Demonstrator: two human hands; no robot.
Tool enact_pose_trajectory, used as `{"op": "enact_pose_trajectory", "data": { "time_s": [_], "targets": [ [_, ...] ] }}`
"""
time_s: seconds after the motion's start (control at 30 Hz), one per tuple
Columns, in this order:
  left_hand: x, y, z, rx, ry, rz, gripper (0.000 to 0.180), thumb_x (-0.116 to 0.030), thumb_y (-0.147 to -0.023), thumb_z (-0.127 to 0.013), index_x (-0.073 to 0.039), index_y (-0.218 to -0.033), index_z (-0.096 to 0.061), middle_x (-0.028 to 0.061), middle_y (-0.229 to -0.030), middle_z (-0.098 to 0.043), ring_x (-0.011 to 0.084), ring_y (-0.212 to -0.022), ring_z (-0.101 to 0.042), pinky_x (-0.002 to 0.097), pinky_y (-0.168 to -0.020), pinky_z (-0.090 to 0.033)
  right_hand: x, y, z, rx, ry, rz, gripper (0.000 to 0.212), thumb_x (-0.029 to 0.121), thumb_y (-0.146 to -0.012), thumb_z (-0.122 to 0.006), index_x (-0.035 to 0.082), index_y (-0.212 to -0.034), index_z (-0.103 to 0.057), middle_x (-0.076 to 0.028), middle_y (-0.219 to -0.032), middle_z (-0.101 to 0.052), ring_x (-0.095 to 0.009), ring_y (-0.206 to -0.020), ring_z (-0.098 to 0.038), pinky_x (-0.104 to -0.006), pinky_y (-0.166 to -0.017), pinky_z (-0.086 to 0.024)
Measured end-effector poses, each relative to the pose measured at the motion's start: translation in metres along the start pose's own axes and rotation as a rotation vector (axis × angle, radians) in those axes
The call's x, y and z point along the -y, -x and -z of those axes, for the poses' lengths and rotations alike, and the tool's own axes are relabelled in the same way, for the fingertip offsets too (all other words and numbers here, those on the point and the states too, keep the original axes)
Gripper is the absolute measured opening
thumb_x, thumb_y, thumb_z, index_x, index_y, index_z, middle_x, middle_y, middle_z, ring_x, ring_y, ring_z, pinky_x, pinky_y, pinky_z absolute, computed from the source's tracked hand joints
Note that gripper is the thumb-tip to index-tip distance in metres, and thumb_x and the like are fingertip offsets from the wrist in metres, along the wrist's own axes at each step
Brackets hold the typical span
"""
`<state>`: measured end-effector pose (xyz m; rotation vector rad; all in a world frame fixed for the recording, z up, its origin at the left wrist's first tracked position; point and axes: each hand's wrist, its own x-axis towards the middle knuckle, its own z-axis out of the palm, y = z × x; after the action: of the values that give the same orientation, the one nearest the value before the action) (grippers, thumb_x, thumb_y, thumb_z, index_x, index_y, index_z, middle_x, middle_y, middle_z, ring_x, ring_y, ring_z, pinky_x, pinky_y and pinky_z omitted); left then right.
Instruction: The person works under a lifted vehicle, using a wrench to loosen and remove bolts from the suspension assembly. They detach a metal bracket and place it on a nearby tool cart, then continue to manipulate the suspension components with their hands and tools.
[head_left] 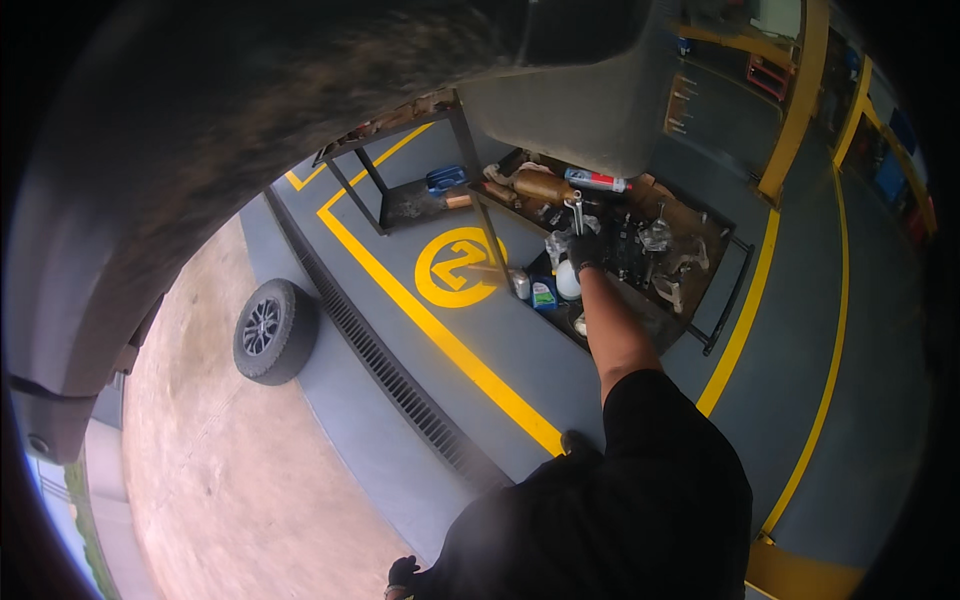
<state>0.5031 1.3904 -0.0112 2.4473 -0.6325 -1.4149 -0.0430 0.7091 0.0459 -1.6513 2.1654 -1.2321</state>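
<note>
My right hand [583, 252], in a black glove, reaches out over a metal tool cart and is closed around a shiny wrench [577, 212] whose head points away from me. Under and around it, the cart's tray [690, 305] carries dark metal parts, crumpled clear plastic [656, 236] and a brown cylindrical container [543, 186]. A red, white and blue can [597, 180] lies at the tray's far side. My left hand [403, 572], also gloved in black, hangs low at the bottom edge, away from the cart; its finger pose is too dark to make out.
A vehicle's dark underside [330, 110] hangs overhead. On the cart's lower level are a blue bottle [543, 293] and a white round container [567, 280]. A wheel [275, 332] lies by the floor grate [370, 345]. Another metal table [385, 130] and a yellow post [797, 110] stand beyond.
</note>
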Motion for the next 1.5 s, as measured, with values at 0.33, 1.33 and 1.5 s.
{"op": "enact_pose_trajectory", "data": {
  "time_s": [0.33,1.33,1.5],
  "targets": [
    [0.059,-0.049,0.088,0.006,0.808,0.011,0.046,-0.033,-0.090,-0.059,-0.003,-0.125,-0.048,0.0151,-0.097,-0.064,0.0240,-0.069,-0.065,0.0354,-0.061,-0.055,0.198,0.509,-0.161,1.636,0.410,0.197,0.051,0.052,-0.088,-0.051,0.006,-0.102,-0.066,-0.010,-0.080,-0.068,-0.025,-0.068,-0.066,-0.0408,-0.065,-0.051],
    [-0.179,-0.319,0.622,-0.300,0.843,-0.729,0.021,-0.014,-0.093,-0.057,-0.001,-0.110,-0.058,0.0001,-0.091,-0.063,0.0043,-0.079,-0.057,0.0217,-0.068,-0.046,0.958,0.546,-0.452,2.441,-0.982,-0.428,0.049,0.012,-0.091,-0.045,-0.006,-0.135,-0.033,-0.007,-0.085,-0.056,-0.012,-0.065,-0.056,-0.0257,-0.059,-0.047],
    [-0.284,-0.418,0.731,0.054,0.838,-0.746,0.018,-0.004,-0.090,-0.059,-0.001,-0.108,-0.059,-0.0013,-0.090,-0.063,0.0009,-0.072,-0.053,0.0186,-0.062,-0.043,1.006,0.463,-0.554,2.254,-1.308,-0.803,0.048,0.012,-0.087,-0.048,-0.004,-0.132,-0.040,-0.008,-0.087,-0.057,-0.015,-0.072,-0.057,-0.0289,-0.066,-0.047]
  ]
}}
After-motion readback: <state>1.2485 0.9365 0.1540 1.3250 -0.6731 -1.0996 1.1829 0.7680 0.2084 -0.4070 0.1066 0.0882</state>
